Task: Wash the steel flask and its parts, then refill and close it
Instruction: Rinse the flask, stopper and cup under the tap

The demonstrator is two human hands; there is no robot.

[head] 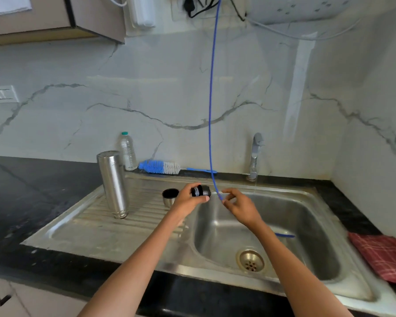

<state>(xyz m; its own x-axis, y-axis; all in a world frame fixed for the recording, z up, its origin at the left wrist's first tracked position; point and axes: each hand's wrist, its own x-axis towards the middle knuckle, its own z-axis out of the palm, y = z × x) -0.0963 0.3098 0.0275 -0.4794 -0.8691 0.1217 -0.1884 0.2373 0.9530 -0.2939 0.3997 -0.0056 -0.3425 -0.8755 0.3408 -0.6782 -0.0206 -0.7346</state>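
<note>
Flask (113,183): plain steel, upside down on the ribbed drainboard (96,216), mouth down, left of the basin.
Cup (169,197): steel, dark inside, just right of the flask.
Stopper (200,191): black, gripped by left hand (188,200) over the basin's left rim.
Right hand (240,204): pinching the blue hose (212,99) above the basin.
Room: open basin (306,225) below both hands; drainboard front bare.

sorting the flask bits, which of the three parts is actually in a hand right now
The black stopper, gripped by the left hand over the sink. The steel flask body and cup lid stand untouched on the drainboard.
</note>
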